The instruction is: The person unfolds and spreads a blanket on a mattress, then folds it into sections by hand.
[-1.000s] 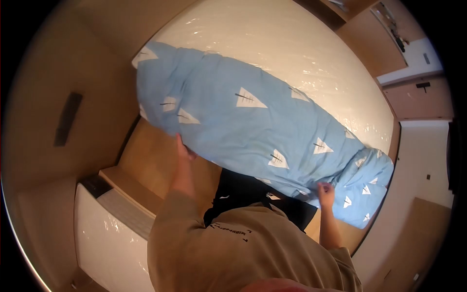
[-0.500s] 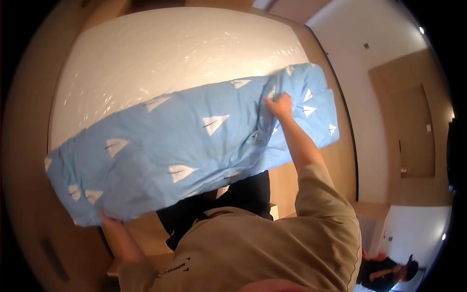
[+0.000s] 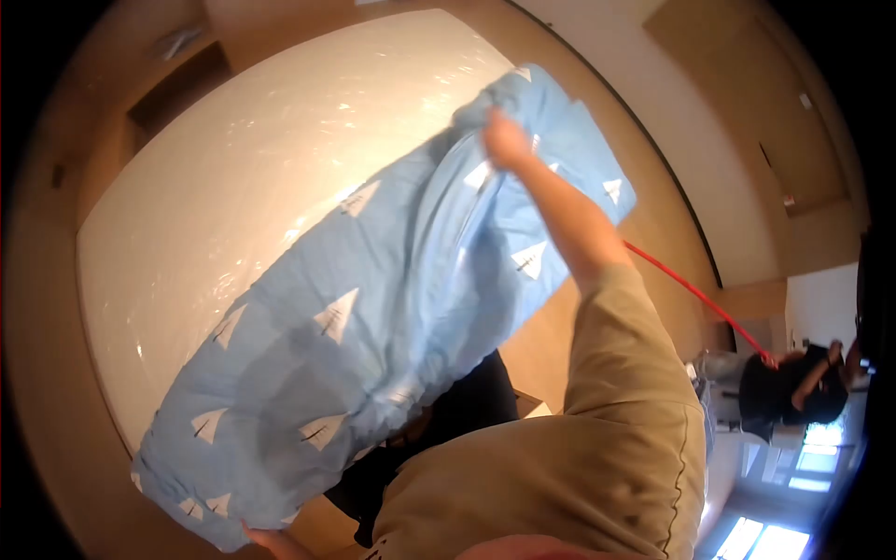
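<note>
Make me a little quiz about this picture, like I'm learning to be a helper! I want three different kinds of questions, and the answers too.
1. True or false: the blue bedding hides all of the pale mattress.

2. Pick one. What is the right grip of the person in the brown sleeve touching?
A) a pillow
B) the blue bedding
C) a lamp

3. Fill the gap: the long, thin pole in the background is coloured ____.

Key:
1. False; a big part of the mattress shows.
2. B
3. red
</note>
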The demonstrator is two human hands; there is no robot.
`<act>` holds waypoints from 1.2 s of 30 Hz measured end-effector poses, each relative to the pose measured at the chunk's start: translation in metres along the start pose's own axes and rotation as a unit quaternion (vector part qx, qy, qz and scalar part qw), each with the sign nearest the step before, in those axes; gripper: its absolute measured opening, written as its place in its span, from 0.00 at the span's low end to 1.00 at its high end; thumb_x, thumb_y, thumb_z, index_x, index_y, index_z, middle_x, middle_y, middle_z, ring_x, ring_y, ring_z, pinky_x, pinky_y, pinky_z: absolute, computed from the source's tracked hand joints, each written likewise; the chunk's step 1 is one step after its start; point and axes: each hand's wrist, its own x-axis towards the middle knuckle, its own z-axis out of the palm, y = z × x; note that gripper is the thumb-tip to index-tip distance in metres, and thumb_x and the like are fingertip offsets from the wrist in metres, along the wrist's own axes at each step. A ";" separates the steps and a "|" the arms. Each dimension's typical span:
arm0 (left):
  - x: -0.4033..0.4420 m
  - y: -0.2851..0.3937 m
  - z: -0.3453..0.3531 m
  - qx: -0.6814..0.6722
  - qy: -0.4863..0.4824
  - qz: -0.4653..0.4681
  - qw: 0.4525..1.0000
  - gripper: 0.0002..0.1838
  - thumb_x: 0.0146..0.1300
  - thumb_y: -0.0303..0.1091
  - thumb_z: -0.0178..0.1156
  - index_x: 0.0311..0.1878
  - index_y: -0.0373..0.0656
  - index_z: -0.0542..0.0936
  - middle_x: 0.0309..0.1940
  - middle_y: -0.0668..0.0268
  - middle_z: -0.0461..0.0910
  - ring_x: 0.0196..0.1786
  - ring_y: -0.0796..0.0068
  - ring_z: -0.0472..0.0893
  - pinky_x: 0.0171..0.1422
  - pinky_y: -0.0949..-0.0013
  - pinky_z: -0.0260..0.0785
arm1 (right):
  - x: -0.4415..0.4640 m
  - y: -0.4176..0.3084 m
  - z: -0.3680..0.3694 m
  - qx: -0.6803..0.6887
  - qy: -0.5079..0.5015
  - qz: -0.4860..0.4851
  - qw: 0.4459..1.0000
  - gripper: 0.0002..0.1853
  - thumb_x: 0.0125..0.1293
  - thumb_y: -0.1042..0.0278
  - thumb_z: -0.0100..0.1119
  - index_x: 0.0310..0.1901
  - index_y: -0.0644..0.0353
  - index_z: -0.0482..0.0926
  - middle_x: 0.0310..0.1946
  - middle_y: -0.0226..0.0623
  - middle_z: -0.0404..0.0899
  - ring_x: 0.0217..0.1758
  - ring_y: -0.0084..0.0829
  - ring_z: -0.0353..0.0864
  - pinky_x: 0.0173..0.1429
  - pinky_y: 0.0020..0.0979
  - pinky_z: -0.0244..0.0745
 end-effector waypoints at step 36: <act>0.024 0.105 0.040 -0.058 -0.197 0.198 0.958 0.19 0.53 0.28 0.63 0.50 0.38 0.77 0.48 0.60 0.80 0.51 0.60 0.79 0.58 0.55 0.74 | -0.333 0.147 0.102 0.621 0.165 0.393 0.657 0.35 0.62 0.43 0.61 0.63 0.63 0.72 0.62 0.39 0.75 0.62 0.42 0.74 0.66 0.48 0.69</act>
